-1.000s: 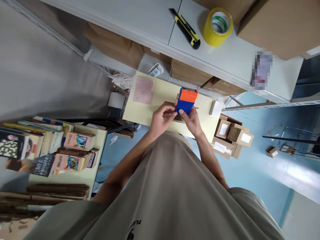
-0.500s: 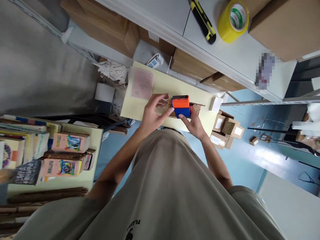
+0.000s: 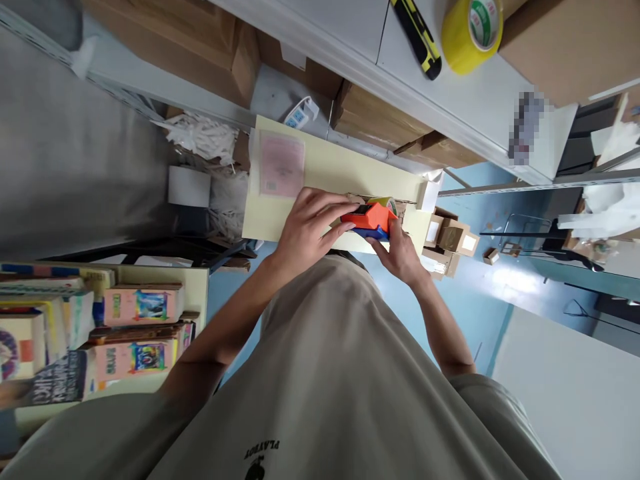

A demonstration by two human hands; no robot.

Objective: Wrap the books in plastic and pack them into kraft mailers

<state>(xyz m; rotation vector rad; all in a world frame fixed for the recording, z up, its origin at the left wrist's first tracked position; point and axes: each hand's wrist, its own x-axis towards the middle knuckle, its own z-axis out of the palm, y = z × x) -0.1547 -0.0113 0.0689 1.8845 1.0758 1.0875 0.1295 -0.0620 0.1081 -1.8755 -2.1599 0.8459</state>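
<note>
My right hand grips the right end of an orange and blue tape dispenser, its thumb along the near side. A yellow roll of tape shows at the dispenser's far side. My left hand is closed about the dispenser's left end, fingertips by its black edge and thumb just below. Whether a tape end lies between those fingers is too small to make out. Brown cardboard is partly hidden behind the dispenser, over the pale yellow tabletop.
On the tabletop's left lies a flat pink item, with a white box at the right end. The shelf above bears a utility knife and a larger tape roll. Books stand at lower left; cardboard boxes sit right.
The dispenser has turned in my right hand, bringing its yellow roll into sight. My left fingers have come in from apart to its left end. The camera view has shifted slightly.
</note>
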